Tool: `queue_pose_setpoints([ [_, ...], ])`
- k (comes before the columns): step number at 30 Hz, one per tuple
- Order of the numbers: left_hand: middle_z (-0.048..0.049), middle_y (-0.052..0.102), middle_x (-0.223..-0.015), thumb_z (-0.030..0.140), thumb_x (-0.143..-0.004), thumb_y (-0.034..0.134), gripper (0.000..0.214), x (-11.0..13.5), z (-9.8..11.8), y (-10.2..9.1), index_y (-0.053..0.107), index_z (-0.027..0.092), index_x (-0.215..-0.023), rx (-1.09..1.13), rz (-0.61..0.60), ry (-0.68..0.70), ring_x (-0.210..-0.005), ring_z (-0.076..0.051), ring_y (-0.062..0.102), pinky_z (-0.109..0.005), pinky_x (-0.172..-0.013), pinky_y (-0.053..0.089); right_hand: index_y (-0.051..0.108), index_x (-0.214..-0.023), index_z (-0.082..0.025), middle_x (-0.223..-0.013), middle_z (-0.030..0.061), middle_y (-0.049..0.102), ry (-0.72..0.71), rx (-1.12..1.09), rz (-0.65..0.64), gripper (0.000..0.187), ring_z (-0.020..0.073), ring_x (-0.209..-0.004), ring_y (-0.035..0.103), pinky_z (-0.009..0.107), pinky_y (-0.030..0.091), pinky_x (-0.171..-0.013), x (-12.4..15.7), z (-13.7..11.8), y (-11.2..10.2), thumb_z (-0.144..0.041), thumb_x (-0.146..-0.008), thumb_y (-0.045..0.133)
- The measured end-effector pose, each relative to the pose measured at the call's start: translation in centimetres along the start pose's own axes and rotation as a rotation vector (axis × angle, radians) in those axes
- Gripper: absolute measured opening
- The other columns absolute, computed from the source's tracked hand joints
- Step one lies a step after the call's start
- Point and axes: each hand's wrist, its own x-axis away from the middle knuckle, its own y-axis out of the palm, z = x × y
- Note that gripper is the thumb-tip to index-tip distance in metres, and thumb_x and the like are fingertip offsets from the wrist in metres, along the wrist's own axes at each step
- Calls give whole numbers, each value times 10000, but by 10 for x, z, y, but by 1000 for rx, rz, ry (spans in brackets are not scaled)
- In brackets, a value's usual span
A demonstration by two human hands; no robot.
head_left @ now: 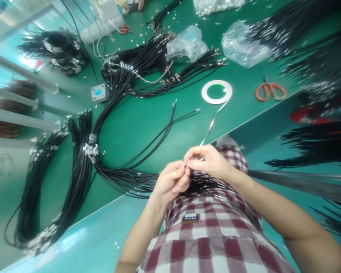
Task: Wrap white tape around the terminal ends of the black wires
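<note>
My left hand [173, 180] and my right hand [206, 161] meet fingertip to fingertip above my lap, both closed in a pinch. A small pale bit shows between the fingertips; the left fingers hide what else they grip. From my right hand a thin, shiny tape strip [208, 132] runs up to a white tape roll [216, 92] lying flat on the table. Beneath both hands a bundle of black cables [142, 181] stretches from the table across my checked apron [204, 250], its loose ends with light tips.
Orange-handled scissors [269, 91] lie near the table edge. Coiled cable bundles [79, 163] fill the left side. Clear plastic bags [187, 43] and more cables occupy the back. A small grey box with a blue screen [99, 93] stands at left. Black cables [309, 144] hang on the right.
</note>
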Motion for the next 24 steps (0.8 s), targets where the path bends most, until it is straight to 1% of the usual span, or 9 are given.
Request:
queue_pose_setpoints([
  [3,72,395,-401,403,-789,775,329,-3,1,-1,615,131,-697,-23,-64,-37,-274,-12,208,-150,-308,187,694,-706,-147,-611,-30,631,79,-129,-36,112,64,-514,484,211,384,-514,-2,4,-5,-252,-710,733],
  [7,49,459,-530,336,-782,797,261,-3,-2,11,650,135,-861,-116,27,26,-389,-16,281,-147,-391,186,696,-743,-162,-573,-62,552,-5,-199,158,152,49,-467,343,211,260,-447,4,5,-22,-297,-716,762],
  [11,49,435,-560,430,-815,753,351,-4,-5,19,688,121,-968,-177,78,37,-418,-25,290,-163,-411,182,702,-767,-172,-622,-42,584,-80,-155,287,170,64,-510,396,222,323,-485,17,7,-40,-320,-740,783],
  [14,48,452,-503,457,-813,744,346,-7,-10,20,702,115,-842,-226,124,44,-359,-26,317,-171,-384,187,730,-810,-184,-689,-11,656,-93,-54,350,176,82,-547,481,231,401,-516,27,12,-47,-343,-761,788],
  [17,3,566,-501,412,-775,787,298,-11,-18,22,705,125,-774,-350,174,97,-370,-82,469,-190,-397,280,758,-911,-192,-824,41,732,-112,43,357,201,137,-705,643,260,507,-614,36,14,-49,-355,-796,770],
  [19,-42,647,-566,379,-792,772,247,-13,-23,25,724,139,-754,-533,170,155,-475,-137,582,-225,-481,400,748,-1014,-194,-876,51,746,-134,81,331,241,170,-803,699,287,547,-689,41,14,-49,-341,-822,752],
  [21,-93,730,-745,334,-794,773,173,-12,-24,28,759,162,-790,-815,115,224,-704,-204,675,-296,-685,501,707,-1132,-199,-852,35,741,-176,113,315,311,175,-802,714,303,561,-723,46,12,-48,-318,-846,733],
  [22,-110,752,-865,316,-770,796,164,-11,-22,31,776,179,-858,-951,82,258,-834,-236,685,-334,-799,504,680,-1180,-201,-825,23,735,-200,138,322,348,173,-785,713,304,561,-723,49,10,-48,-306,-853,729],
  [24,-114,743,-1033,295,-732,830,329,-7,-15,35,763,219,-1044,-1115,85,339,-982,-266,662,-368,-915,474,637,-1236,-207,-789,5,725,-230,218,347,401,166,-756,702,296,557,-716,55,7,-47,-279,-853,733],
])
